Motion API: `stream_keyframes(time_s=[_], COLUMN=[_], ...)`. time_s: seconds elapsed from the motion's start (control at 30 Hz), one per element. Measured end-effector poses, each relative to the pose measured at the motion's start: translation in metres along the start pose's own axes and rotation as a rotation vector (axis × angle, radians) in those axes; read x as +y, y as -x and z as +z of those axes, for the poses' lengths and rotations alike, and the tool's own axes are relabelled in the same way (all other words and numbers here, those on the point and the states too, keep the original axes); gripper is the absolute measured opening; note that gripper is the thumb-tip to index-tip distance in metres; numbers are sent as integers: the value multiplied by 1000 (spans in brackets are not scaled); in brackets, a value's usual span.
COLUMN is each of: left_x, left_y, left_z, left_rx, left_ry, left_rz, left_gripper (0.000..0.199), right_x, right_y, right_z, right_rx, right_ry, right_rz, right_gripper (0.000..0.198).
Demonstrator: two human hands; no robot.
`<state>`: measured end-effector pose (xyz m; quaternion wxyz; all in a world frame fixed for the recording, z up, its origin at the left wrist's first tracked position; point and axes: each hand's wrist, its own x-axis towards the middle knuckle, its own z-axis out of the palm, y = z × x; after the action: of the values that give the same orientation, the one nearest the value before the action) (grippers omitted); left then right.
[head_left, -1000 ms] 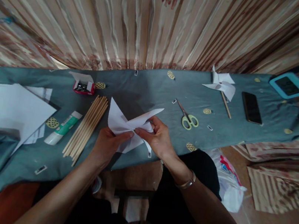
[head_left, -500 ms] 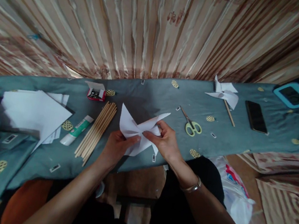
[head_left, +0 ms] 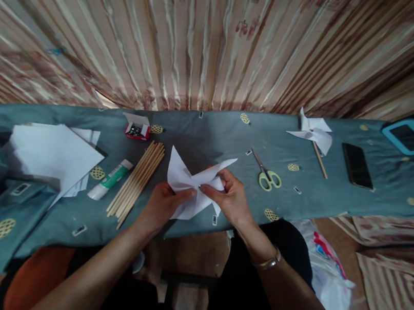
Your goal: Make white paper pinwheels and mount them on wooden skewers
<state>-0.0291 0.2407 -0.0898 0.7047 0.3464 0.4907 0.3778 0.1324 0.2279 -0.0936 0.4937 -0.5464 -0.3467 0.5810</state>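
Between both hands is a white paper pinwheel [head_left: 203, 179] with its blades folded in toward the middle. My left hand [head_left: 164, 203] grips its left side, thumb pressed near the centre. From the right, my right hand [head_left: 232, 196] pinches it, with the thumb at the centre beside a small dark spot that may be a pin head. Just left of the hands lies a bundle of wooden sticks [head_left: 136, 183], and beside that a green and white glue stick [head_left: 110, 180]. Scissors with pale green handles [head_left: 269, 179] rest to the right.
White paper sheets [head_left: 52, 150] are stacked at the left. A small open red box [head_left: 137, 129] holds dark metal bits. Toward the right lie a pinwheel on a stick [head_left: 314, 134], a black phone [head_left: 358, 166] and a blue-framed device [head_left: 411, 138]. A curtain [head_left: 208, 41] hangs behind the cloth-covered table.
The whole view has shifted slightly, so things sit a little further right and lower. Both hands keep their hold on the pinwheel, with the thumbs barely moved.
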Motion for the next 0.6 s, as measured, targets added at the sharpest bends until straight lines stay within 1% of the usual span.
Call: stream_keyframes(time_s=[0.13,0.23,0.3,0.4,0.47,0.53,0.6], left_x=[1,10,19,32,36,37,34], left_y=[3,2,-1,-10,-15,-17,-18], left_z=[0,-9,-22,-50,-68,-81,-88], left_rx=[-17,-33,21,186,227,227,227], left_ry=[-62,-175,-270,-821,-1102,-1322,-1464], left_rz=[-3,91,198,524,691,733,728], left_gripper=[39,41,39,27,27,28,29], right_x=[-2,-6,-8,-9,-9,-8,-8], right_y=[1,0,-1,-1,-1,1,2], right_z=[-2,-8,-14,-22,-25,-27,-28], right_rx=[-8,12,35,59,63,55,45], right_ry=[-17,-8,3,17,15,8,10], right_rz=[6,-10,-32,-62,-71,-69,-67], right_gripper=[45,42,40,40,40,39,39])
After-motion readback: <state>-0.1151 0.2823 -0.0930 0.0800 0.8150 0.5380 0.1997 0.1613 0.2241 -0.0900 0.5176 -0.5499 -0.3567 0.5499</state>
